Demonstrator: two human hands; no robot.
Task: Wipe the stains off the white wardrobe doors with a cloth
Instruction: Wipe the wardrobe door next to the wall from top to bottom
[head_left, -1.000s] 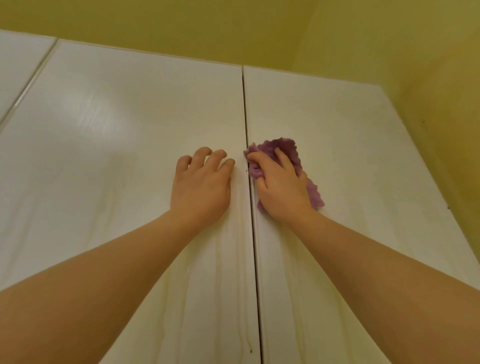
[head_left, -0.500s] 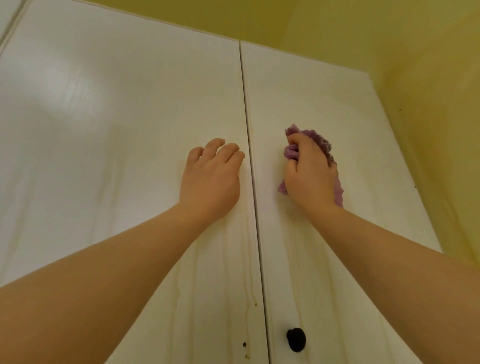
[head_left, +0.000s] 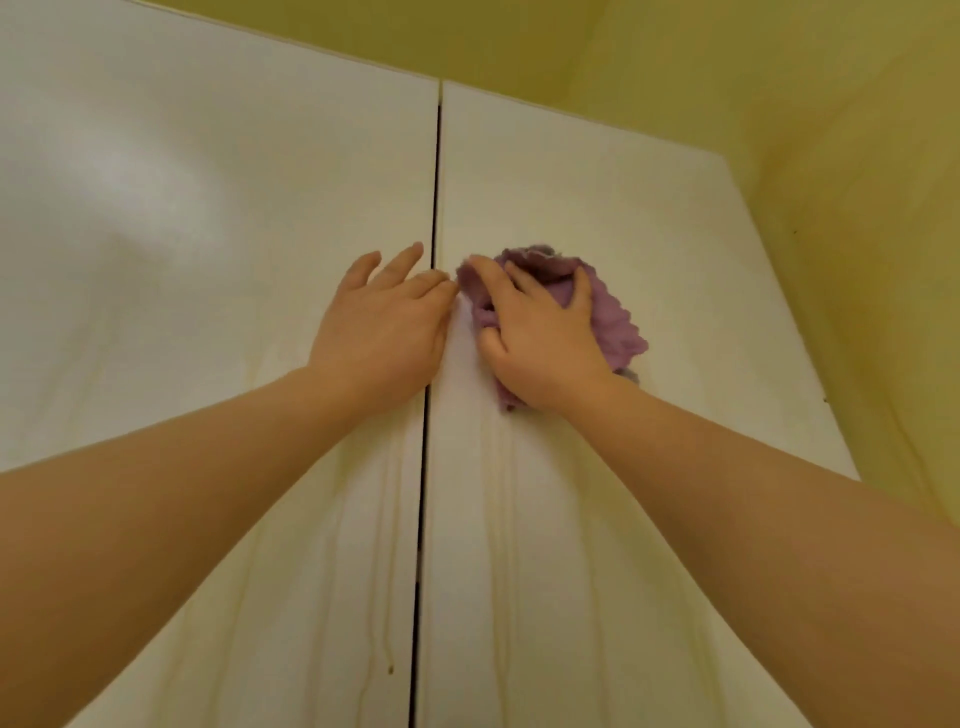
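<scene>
Two white wardrobe doors fill the view, the left door (head_left: 208, 260) and the right door (head_left: 597, 197), split by a dark vertical gap. Faint yellowish drip stains (head_left: 387, 613) run down both doors below my hands. My right hand (head_left: 540, 343) grips a crumpled purple cloth (head_left: 613, 317) and presses it on the right door, close to the gap. My left hand (head_left: 384, 327) lies flat on the left door with fingers spread, its fingertips at the gap, almost touching the right hand.
A yellow wall (head_left: 857, 208) meets the right door's outer edge on the right and rises above the wardrobe top. Both forearms reach up from the bottom corners of the view.
My right hand has slid the cloth leftwards, back toward the gap between the doors. The view has tilted up, so the dark knob is out of sight. My left hand stays put.
</scene>
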